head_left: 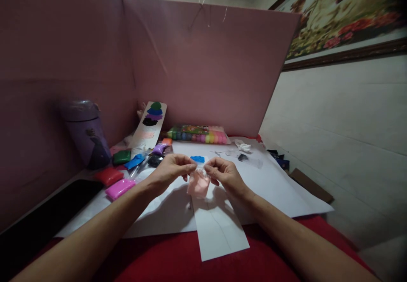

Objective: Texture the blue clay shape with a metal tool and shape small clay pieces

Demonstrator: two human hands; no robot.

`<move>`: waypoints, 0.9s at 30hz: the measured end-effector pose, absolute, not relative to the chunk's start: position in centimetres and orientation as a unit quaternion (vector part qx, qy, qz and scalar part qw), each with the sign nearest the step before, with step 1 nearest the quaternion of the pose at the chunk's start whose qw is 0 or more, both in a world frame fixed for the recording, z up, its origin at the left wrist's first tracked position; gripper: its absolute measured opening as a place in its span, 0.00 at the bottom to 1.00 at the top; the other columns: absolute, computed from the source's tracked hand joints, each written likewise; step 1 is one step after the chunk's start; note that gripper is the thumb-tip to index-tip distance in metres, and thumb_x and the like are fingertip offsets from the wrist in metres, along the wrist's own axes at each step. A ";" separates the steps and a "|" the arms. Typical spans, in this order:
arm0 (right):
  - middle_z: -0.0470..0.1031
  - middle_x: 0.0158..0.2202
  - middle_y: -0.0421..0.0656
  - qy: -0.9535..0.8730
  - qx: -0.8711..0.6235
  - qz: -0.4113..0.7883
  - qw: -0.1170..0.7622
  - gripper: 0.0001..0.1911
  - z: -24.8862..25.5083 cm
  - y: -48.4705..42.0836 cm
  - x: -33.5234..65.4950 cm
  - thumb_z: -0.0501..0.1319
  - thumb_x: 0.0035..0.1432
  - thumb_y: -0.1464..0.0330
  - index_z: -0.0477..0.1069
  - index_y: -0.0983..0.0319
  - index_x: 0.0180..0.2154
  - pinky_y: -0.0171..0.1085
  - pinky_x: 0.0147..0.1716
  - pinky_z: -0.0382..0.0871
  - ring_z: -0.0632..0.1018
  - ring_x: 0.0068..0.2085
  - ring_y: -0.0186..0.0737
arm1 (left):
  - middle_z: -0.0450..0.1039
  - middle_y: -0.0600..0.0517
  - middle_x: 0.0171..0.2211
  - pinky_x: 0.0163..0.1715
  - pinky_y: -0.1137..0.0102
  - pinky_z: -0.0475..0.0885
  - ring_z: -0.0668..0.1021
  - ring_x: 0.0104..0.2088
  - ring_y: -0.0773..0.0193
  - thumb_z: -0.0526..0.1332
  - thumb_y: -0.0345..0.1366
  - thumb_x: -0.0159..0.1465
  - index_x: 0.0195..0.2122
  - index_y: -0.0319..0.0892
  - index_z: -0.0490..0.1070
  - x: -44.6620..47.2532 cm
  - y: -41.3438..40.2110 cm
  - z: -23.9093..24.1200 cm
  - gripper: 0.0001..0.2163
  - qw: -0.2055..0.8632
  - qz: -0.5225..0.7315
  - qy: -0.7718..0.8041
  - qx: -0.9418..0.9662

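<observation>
My left hand (pixel 176 167) and my right hand (pixel 227 172) pinch the two top corners of a small clear bag of peach modelling clay (pixel 199 183). The bag hangs between them above a white card strip (pixel 219 227). Blue clay (pixel 197 159) shows at the far end of the strip, just beyond my fingertips. A thin pencil-like line runs down the strip's near part. The bag hides the strip's middle. Whether the bag's top is sealed is too small to tell.
Clay packets, among them a pink packet (pixel 121 188) and a red packet (pixel 108 176), lie left. Behind them stand a purple tumbler (pixel 84 133) and a card with coloured patches (pixel 149 125). A long pack of colourful clay (pixel 197 134) lies at the back. Pink boards (pixel 203 70) wall the table.
</observation>
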State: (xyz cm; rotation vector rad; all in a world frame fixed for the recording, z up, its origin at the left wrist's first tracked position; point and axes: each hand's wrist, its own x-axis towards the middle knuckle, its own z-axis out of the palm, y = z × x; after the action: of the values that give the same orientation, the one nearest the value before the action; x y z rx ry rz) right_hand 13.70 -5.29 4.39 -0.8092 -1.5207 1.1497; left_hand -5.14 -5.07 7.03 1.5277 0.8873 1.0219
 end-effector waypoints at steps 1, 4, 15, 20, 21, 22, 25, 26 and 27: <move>0.64 0.20 0.35 -0.628 -0.335 0.483 0.510 0.18 4.4 -5.3 13.7 0.66 0.47 0.55 0.67 0.63 0.27 0.31 0.18 0.53 0.62 0.18 0.28 | 0.73 0.50 0.22 0.24 0.73 0.62 0.70 0.22 0.70 0.69 0.41 0.50 0.27 0.34 0.75 -5.1 -5.2 7.0 0.13 0.523 0.424 0.371 0.640; 0.63 0.20 0.35 -0.629 -0.340 0.482 0.507 0.19 4.5 -5.3 13.6 0.66 0.47 0.54 0.68 0.63 0.27 0.31 0.18 0.53 0.62 0.18 0.27 | 0.72 0.51 0.21 0.24 0.73 0.63 0.70 0.22 0.70 0.68 0.40 0.50 0.26 0.33 0.74 -4.8 -5.4 7.1 0.13 0.515 0.434 0.372 0.639; 0.65 0.20 0.36 -0.642 -0.350 0.475 0.490 0.15 4.4 -4.9 13.9 0.67 0.47 0.59 0.69 0.64 0.26 0.32 0.19 0.53 0.62 0.19 0.28 | 0.71 0.52 0.20 0.23 0.74 0.61 0.68 0.21 0.71 0.68 0.39 0.49 0.25 0.35 0.74 -4.6 -5.2 6.7 0.11 0.521 0.452 0.368 0.624; 0.65 0.19 0.36 -0.633 -0.351 0.481 0.494 0.13 4.5 -5.2 13.9 0.67 0.46 0.61 0.69 0.64 0.25 0.32 0.19 0.53 0.62 0.19 0.28 | 0.72 0.51 0.22 0.24 0.74 0.61 0.68 0.22 0.71 0.69 0.39 0.49 0.26 0.35 0.74 -4.8 -4.9 6.3 0.11 0.536 0.441 0.347 0.630; 0.65 0.19 0.36 -0.632 -0.353 0.480 0.496 0.13 4.5 -5.2 13.9 0.67 0.46 0.61 0.69 0.64 0.25 0.32 0.19 0.53 0.62 0.19 0.28 | 0.72 0.51 0.22 0.23 0.74 0.61 0.67 0.22 0.71 0.69 0.40 0.50 0.26 0.35 0.74 -4.8 -4.9 6.3 0.11 0.531 0.439 0.347 0.636; 0.65 0.18 0.36 -0.632 -0.354 0.479 0.495 0.13 4.6 -5.3 13.9 0.67 0.45 0.61 0.69 0.64 0.25 0.32 0.19 0.52 0.62 0.19 0.28 | 0.72 0.51 0.22 0.22 0.74 0.61 0.67 0.22 0.71 0.69 0.40 0.50 0.26 0.35 0.74 -4.7 -5.0 6.3 0.12 0.524 0.438 0.350 0.642; 0.65 0.18 0.36 -0.635 -0.354 0.481 0.490 0.13 4.7 -5.4 13.8 0.68 0.45 0.62 0.69 0.64 0.25 0.32 0.19 0.52 0.62 0.19 0.28 | 0.70 0.52 0.21 0.21 0.74 0.59 0.66 0.21 0.71 0.68 0.41 0.51 0.25 0.36 0.73 -4.6 -5.2 6.5 0.12 0.497 0.436 0.372 0.652; 0.65 0.17 0.35 -0.636 -0.352 0.482 0.489 0.13 4.7 -5.4 13.8 0.68 0.45 0.61 0.69 0.64 0.25 0.32 0.19 0.52 0.62 0.19 0.28 | 0.69 0.53 0.21 0.21 0.74 0.59 0.66 0.21 0.71 0.68 0.41 0.51 0.24 0.36 0.73 -4.6 -5.2 6.5 0.12 0.490 0.433 0.377 0.656; 0.65 0.17 0.35 -0.637 -0.351 0.482 0.488 0.13 4.8 -5.4 13.8 0.68 0.45 0.61 0.69 0.64 0.25 0.32 0.19 0.52 0.62 0.19 0.28 | 0.69 0.53 0.21 0.21 0.74 0.59 0.66 0.21 0.71 0.67 0.41 0.51 0.24 0.36 0.73 -4.5 -5.3 6.6 0.12 0.484 0.430 0.380 0.660</move>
State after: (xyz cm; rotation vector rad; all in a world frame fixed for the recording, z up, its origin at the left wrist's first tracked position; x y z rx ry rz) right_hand 13.81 -5.44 4.75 -0.8540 -1.5494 1.1731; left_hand -4.53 -5.32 6.59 1.6076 0.9254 1.0482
